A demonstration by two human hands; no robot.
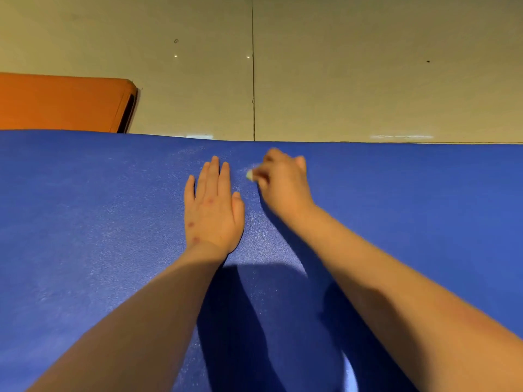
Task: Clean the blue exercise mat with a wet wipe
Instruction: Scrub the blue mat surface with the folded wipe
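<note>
Wiping step in hand. The blue exercise mat (99, 222) lies flat on the floor. Left hand (212, 205) presses it, fingers straight. Right hand (283, 179) grips a wadded wet wipe (250, 174) near the far edge. Next stroke requires steady downward pressure across unwiped areas.

Beige tile floor (353, 80), poss. orange cushion (59, 103), upper L
</note>
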